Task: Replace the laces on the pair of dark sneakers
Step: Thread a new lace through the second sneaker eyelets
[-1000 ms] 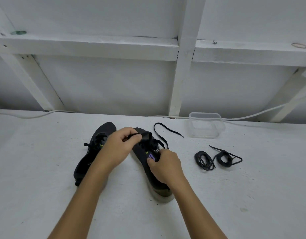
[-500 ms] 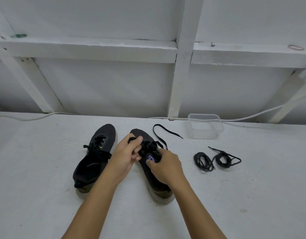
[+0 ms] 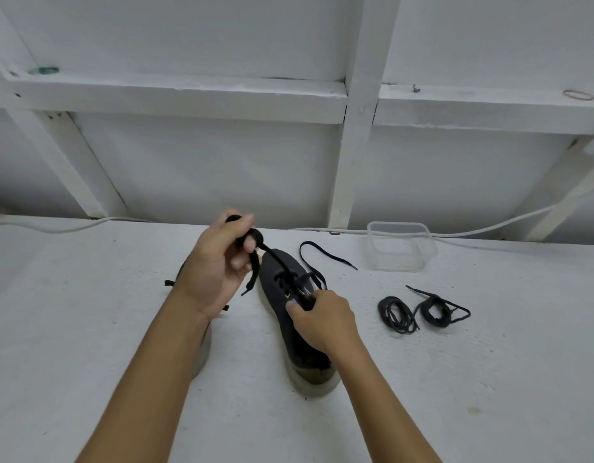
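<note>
Since earlier frame, our left hand (image 3: 222,262) rose, drawing black lace (image 3: 279,262) taut from right sneaker (image 3: 289,309) on white table (image 3: 88,329); fingers curled round lace. Right hand (image 3: 322,324) pinched tongue. Lace judged soft, light; grip near eyelets.

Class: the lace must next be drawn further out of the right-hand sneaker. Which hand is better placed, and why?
Left. The left hand already grips the taut lace, raised above the sneaker; the right hand holds the sneaker down.

two sneakers (image 3: 289,315) side by side; coiled laces (image 3: 422,310) right of them, container (image 3: 401,247) behind.
</note>
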Demonstrator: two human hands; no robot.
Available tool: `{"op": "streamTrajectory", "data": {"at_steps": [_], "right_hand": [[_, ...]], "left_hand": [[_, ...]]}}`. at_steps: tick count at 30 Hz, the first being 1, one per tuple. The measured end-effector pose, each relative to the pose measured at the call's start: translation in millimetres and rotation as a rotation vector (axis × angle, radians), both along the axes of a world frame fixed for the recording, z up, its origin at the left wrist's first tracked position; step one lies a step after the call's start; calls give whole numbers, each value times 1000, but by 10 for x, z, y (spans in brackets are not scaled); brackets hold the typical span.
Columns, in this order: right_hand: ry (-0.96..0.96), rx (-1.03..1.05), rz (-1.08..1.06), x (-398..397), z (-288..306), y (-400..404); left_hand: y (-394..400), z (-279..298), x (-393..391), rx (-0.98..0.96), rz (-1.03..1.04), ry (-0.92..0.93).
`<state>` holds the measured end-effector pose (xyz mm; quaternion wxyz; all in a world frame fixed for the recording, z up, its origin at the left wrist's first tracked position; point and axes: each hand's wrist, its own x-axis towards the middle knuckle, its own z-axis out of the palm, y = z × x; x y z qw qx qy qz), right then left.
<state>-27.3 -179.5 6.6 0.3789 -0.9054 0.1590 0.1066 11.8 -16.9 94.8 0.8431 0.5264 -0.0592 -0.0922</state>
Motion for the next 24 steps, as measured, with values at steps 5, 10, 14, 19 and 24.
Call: {"op": "streamTrajectory", "data": {"at_steps": [5, 10, 14, 19, 24], "right_hand": [[-140, 126, 90, 57, 74, -61], [-355, 88, 122, 198, 149, -145], [-202, 747, -20, 207, 220, -330], [-271, 977, -258, 232, 144, -563], [-271, 1260, -377, 256, 52, -751]], "left_hand": [[-118, 112, 80, 0, -147, -48], [-184, 139, 230, 6, -175, -56], [-107, -103, 416, 706, 135, -30], [-83, -648, 409, 1083, 348, 86], [-101, -892, 328, 946, 555, 65]]}}
